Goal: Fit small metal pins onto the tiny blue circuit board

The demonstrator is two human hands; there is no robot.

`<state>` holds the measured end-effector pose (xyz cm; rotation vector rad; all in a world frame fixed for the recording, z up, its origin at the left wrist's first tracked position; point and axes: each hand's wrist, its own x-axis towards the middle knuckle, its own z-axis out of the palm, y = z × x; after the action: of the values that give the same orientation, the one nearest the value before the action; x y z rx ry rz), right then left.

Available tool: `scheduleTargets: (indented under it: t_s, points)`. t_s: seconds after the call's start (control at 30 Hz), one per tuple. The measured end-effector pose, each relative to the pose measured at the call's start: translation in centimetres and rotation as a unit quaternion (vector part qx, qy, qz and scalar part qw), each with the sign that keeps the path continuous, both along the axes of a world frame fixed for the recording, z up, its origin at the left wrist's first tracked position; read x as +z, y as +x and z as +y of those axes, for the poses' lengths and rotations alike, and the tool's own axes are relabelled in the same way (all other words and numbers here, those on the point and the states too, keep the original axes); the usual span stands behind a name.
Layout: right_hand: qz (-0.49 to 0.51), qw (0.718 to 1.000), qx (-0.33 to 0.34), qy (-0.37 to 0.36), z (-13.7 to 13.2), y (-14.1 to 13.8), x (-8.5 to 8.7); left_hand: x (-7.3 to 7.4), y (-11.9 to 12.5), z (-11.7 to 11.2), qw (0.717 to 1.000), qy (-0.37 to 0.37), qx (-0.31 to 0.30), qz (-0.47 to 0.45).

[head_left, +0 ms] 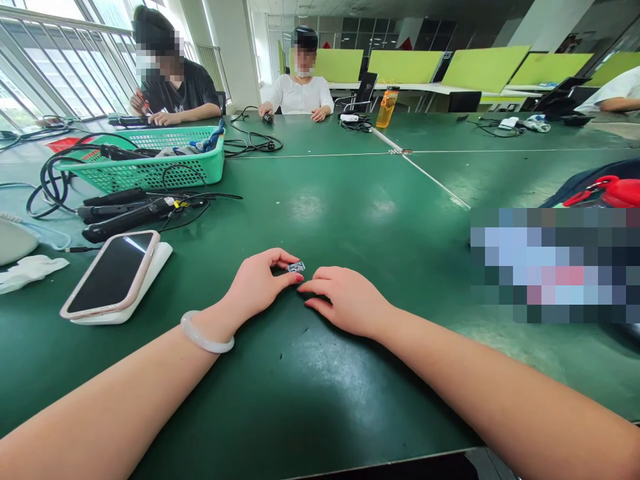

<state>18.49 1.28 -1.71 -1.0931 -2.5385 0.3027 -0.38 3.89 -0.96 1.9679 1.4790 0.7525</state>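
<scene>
A tiny metallic part [296,267] lies on the green table [350,220] just in front of me. My left hand [257,283], with a pale bangle on its wrist, rests on the table and pinches the part between thumb and fingertips. My right hand [345,300] rests palm down beside it, fingers curled and close together, its fingertips almost touching the left hand's just below the part. Nothing shows inside the right hand.
A phone [111,273] leans on a white stand at my left. Behind it lie black tools [125,213] with cables and a green basket [150,163]. Two people sit at the far side. An orange bottle [387,108] stands far back. A red object [607,191] lies right.
</scene>
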Motion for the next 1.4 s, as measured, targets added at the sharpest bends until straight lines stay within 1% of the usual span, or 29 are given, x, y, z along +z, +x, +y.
scheduleTargets:
  t_s: [0.13, 0.2, 0.3, 0.43, 0.5, 0.6, 0.7, 0.83, 0.9, 1.0, 1.13, 1.23, 1.33, 1.4]
  points:
    - [-0.022, 1.000, -0.003, -0.003, 0.1, -0.1, 0.1, 0.0, 0.1, 0.0, 1.000, 0.003, 0.002, 0.017]
    - [-0.012, 1.000, -0.011, -0.009, 0.1, 0.1, 0.3, 0.0, 0.1, -0.1, 1.000, -0.001, 0.003, 0.018]
    - [0.063, 0.996, -0.045, -0.044, 0.4, 0.7, 0.5, 0.2, 0.1, -0.2, 1.000, -0.004, -0.005, 0.014]
    - [0.188, 0.970, -0.114, -0.104, 0.8, 1.2, 0.6, 0.2, 0.1, -0.4, 0.999, 0.004, -0.031, 0.008]
    - [0.218, 0.961, -0.128, -0.115, 0.9, 1.2, 0.7, 0.2, 0.2, -0.5, 0.999, 0.007, -0.046, 0.006]
    - [0.237, 0.956, -0.125, -0.116, 0.7, 1.0, 0.8, 0.2, 0.2, -0.7, 0.997, 0.012, -0.077, 0.000]
    - [0.232, 0.961, -0.106, -0.109, 0.5, 0.8, 0.9, 0.2, 0.2, -0.8, 0.996, 0.006, -0.093, -0.019]
    - [0.221, 0.967, -0.096, -0.076, 0.4, 0.9, 0.9, 0.4, 0.3, -0.7, 0.992, -0.035, -0.097, -0.074]
    - [0.213, 0.972, -0.091, -0.042, 0.3, 1.0, 0.9, 0.4, 0.3, -0.6, 0.987, -0.059, -0.103, -0.105]
    - [0.189, 0.980, -0.061, 0.028, 0.3, 1.2, 0.8, 0.5, 0.3, -0.5, 0.981, -0.083, -0.103, -0.140]
    - [0.153, 0.983, -0.038, 0.098, 0.1, 1.3, 0.9, 0.5, 0.3, -0.4, 0.975, -0.105, -0.101, -0.167]
    - [0.144, 0.983, -0.046, 0.101, 0.0, 1.3, 1.0, 0.5, 0.3, -0.4, 0.974, -0.109, -0.097, -0.172]
    - [0.146, 0.984, -0.069, 0.071, 0.0, 1.5, 1.1, 0.5, 0.2, -0.4, 0.976, -0.109, -0.092, -0.164]
    - [0.123, 0.987, -0.092, 0.036, 0.0, 1.5, 1.0, 0.5, 0.2, -0.4, 0.977, -0.109, -0.085, -0.159]
